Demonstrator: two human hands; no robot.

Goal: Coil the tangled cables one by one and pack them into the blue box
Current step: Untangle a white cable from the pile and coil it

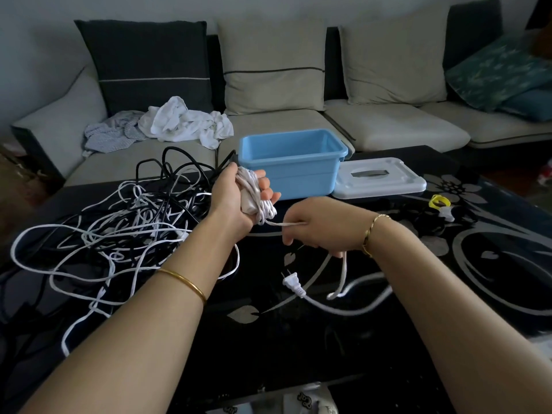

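Coiling in progress: left hand (239,201) gripped the wound white cable (257,192); right hand (313,225) pinched its free run; remaining slack needed winding before boxing in the blue box (294,162).

Table (298,339): black top, high gloss, mirror-like, pale flower pattern in the sheen.
Blue box (294,177): smooth plastic, soft sheen.
Lid (379,182): white plastic, matt.
White cable (257,192): smooth plastic sheath; black cables (167,174) alike, duller.
Plug (291,283): white plastic, bare metal prongs.
Sofa (397,127): matt woven cloth.
White cloth (185,121): soft, wrinkled.
Bangles (185,282): polished yellow metal.
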